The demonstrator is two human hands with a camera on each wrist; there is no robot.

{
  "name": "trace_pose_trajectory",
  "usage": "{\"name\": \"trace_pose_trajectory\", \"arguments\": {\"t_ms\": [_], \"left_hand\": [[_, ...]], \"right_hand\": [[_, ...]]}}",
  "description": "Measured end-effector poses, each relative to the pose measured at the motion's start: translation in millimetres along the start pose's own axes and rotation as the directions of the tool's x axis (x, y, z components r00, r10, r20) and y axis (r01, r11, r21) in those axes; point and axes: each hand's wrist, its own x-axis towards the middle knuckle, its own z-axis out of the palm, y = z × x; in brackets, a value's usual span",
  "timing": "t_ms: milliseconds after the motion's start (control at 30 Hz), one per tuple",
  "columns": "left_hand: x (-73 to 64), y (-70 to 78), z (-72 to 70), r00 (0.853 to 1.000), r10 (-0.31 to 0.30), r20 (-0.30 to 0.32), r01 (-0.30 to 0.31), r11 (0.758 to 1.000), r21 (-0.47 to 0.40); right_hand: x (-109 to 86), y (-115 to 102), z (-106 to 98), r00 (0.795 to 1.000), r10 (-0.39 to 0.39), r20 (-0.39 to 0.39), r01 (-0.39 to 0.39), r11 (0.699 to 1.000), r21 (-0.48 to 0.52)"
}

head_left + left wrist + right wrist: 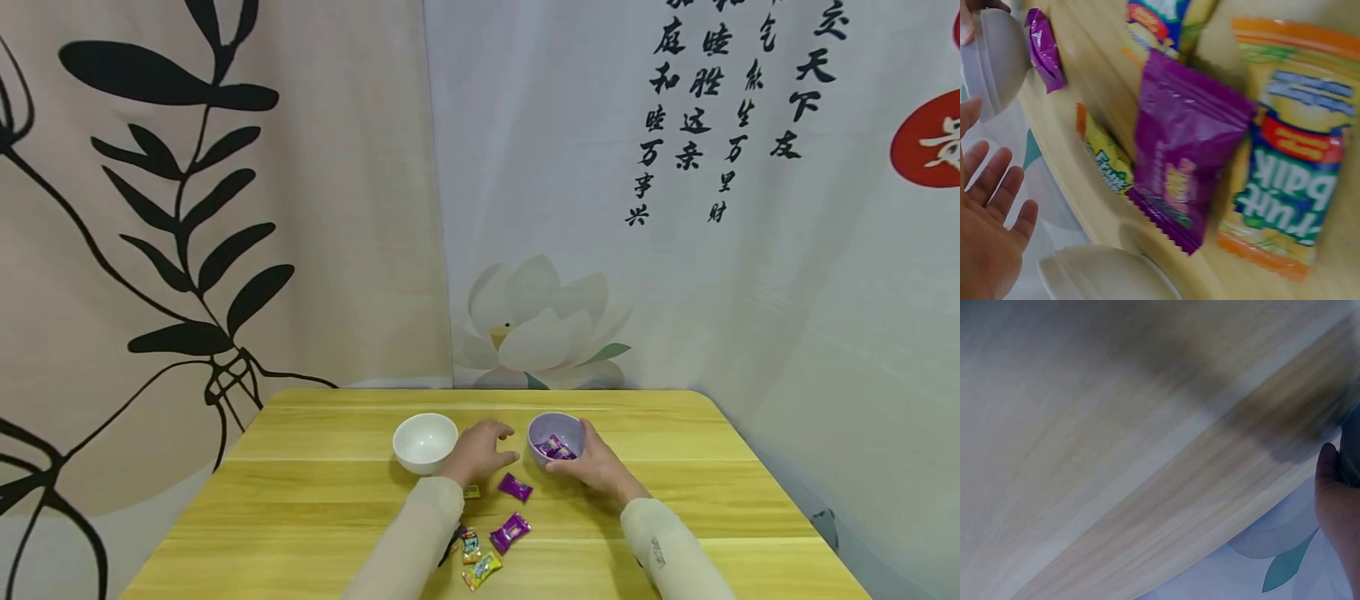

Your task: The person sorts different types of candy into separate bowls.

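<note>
Purple candies (555,448) lie inside a purple bowl (558,422) in the head view; the left wrist view takes in only the bowl's outer wall. That closer view brings out the lettering "Fruit" on a yellow candy (1107,159), partly covered in frame by a purple wrapper (1188,147). The right wrist view, dim and blurred, offers mostly table (300,492) and shadow, with a thumb against the bowl at its right edge. Only the head view shows the cloth (540,192) with black characters beyond the table.

The person's right grip (596,464) is clamped on the purple bowl from its right and near sides, on the far part of the table. The left grip (478,450) is apart, its fingers loosely extended between the purple bowl and a white bowl (425,437) at left. A loose purple candy (516,487) rests just near and right of the left grip; nearer still lie a second purple candy (510,533) and a yellow-green candy (482,572).
</note>
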Motion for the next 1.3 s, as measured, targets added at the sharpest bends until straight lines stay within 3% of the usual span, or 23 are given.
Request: {"name": "trace_pose_trajectory", "arguments": {"t_ms": [567, 1033, 1300], "left_hand": [[-16.1, -13.5, 17.2, 0.992, 0.012, 0.123, -0.017, 0.999, 0.041], [-22.2, -13.7, 24.5, 0.989, 0.052, 0.140, -0.062, 0.996, 0.065], [-21.2, -13.7, 28.7, 0.986, 0.081, 0.146, -0.102, 0.985, 0.140]], "right_hand": [[2.2, 3, 0, 1.000, 0.013, 0.010, -0.014, 1.000, 0.003], [4.1, 6, 2, 0.999, 0.039, 0.008, -0.039, 0.999, 0.007], [4.6, 6, 2, 0.999, 0.037, 0.008, -0.038, 0.999, 0.011]]}}
